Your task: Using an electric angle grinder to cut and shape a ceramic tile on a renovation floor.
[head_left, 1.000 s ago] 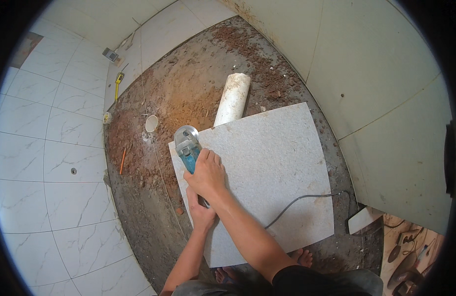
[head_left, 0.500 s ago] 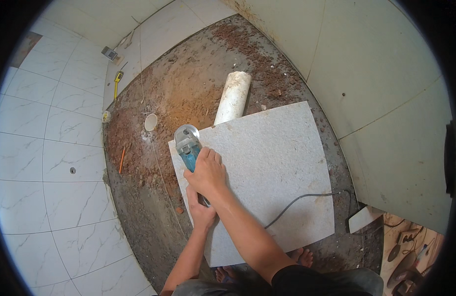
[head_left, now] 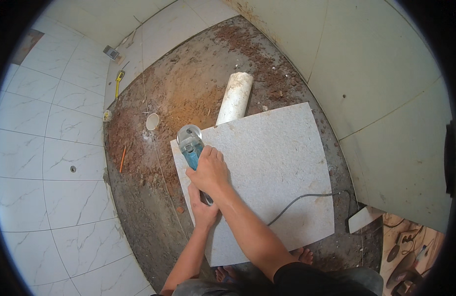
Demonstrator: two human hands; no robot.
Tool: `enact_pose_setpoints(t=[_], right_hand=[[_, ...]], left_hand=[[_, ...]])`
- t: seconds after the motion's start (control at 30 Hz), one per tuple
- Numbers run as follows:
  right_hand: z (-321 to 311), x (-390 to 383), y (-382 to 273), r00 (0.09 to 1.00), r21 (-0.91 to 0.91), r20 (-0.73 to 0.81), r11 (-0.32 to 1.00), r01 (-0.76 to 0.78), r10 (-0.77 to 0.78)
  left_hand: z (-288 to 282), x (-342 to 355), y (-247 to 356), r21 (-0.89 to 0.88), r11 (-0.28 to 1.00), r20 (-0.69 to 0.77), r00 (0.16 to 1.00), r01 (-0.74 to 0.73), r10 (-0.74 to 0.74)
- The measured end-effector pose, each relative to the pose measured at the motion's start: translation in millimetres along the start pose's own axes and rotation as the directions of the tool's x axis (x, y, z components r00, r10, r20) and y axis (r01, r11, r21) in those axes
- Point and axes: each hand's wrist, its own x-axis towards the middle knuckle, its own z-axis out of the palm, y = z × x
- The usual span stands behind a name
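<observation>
A blue and silver angle grinder point(head_left: 191, 151) with a round disc at its far end lies over the left edge of a large pale tile point(head_left: 272, 158), near its far left corner. My right hand point(head_left: 210, 170) is wrapped round the grinder's body just behind the metal head. Lower down, my left hand point(head_left: 203, 208) grips the rear of the same tool, close to the tile's left edge. A dark cord point(head_left: 302, 196) runs from under my right forearm across the tile to the right. The tile rests partly on a white pipe point(head_left: 234, 98), whose far end sticks out.
Brown soil point(head_left: 188, 93) and rubble cover the floor beyond the tile. To the left lie an orange pencil point(head_left: 122, 159), a round pipe opening point(head_left: 152, 121) and a yellow tool point(head_left: 119, 83). White tiled wall point(head_left: 75, 153) bounds the left. My bare feet point(head_left: 303, 255) are at the tile's near edge.
The whole view has shifted very slightly. Both hands and the grinder keep nearly the same place on the tile, with the grinder only a touch farther right.
</observation>
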Motion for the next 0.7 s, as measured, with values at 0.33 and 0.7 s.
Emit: enact_pose_setpoints(t=[0.33,0.7], right_hand=[[-37,47,11,0.983,0.245,-0.074,0.952,0.183,-0.170],[-42,18,26,0.989,0.210,0.036,0.969,0.131,-0.141]], left_hand=[[6,-7,-9,-0.002,0.981,0.112,0.975,-0.194,0.193],[17,-8,-5,0.078,0.969,0.002,0.972,-0.235,0.236]])
